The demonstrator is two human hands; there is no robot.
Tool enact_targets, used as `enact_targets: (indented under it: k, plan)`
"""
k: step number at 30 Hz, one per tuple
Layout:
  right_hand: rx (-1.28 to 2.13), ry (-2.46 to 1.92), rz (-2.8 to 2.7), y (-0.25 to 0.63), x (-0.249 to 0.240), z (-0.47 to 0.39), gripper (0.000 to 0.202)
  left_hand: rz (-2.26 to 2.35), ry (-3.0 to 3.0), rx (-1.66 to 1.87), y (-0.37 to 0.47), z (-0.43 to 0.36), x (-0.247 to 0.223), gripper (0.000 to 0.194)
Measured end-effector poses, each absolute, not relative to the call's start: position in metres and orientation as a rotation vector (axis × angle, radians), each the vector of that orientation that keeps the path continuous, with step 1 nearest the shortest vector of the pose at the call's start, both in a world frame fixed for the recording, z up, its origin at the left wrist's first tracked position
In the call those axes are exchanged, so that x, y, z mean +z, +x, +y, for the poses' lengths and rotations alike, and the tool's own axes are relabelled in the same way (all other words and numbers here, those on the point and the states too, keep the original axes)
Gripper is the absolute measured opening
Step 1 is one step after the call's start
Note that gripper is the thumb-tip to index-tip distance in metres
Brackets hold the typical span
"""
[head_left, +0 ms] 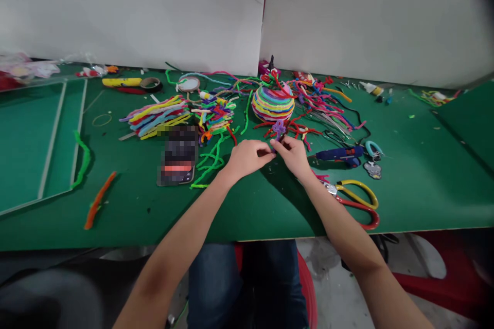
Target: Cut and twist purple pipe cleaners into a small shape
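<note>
A small purple pipe-cleaner flower [278, 128] stands up above my fingertips, over the middle of the table. My right hand [292, 154] pinches its lower end between thumb and fingers. My left hand [252, 157] is closed too, its fingertips meeting the right ones at the stem; the exact grip there is partly hidden. Just behind the flower sits a round ball wrapped in striped, multicoloured pipe cleaners [273, 103]. Red pipe-cleaner pieces [304, 131] lie around its base. Green pipe-cleaner lengths [211, 162] are left of my left hand.
Right of my hands lie a blue glue gun [339, 154] and scissors [357, 200] with yellow and red handles. A phone [179, 157] and bundled pipe cleaners [158, 115] are at left. An orange pipe cleaner [99, 203] lies near the front edge. White panels [135, 15] stand behind.
</note>
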State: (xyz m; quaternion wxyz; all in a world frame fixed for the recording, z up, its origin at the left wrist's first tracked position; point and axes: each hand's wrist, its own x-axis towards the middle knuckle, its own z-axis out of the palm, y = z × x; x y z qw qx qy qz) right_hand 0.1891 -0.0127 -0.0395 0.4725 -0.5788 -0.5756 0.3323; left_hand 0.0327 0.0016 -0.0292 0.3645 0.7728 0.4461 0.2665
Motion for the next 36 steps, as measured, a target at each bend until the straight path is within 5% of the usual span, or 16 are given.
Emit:
enact_targets:
  k: [7, 16, 31, 36]
  plan:
    - [1.108, -1.239, -1.551, 0.189, -0.043, -0.014, 0.044, 0.947, 1.473, 1.058, 0.035, 0.010, -0.032, 0.030]
    - [0.473, -1.447, -1.604, 0.183, -0.043, -0.020, 0.026, 1.041, 1.192, 1.237, 0.039, 0.009, -0.038, 0.021]
    - [0.312, -1.442, -1.930, 0.187, -0.051, -0.023, 0.019, 1.019, 1.507, 1.111, 0.052, -0.008, -0.036, 0.025]
    - [0.381, -1.495, -1.812, 0.186, -0.046, -0.022, 0.023, 0.972, 1.066, 1.252, 0.053, -0.001, -0.039, 0.024]
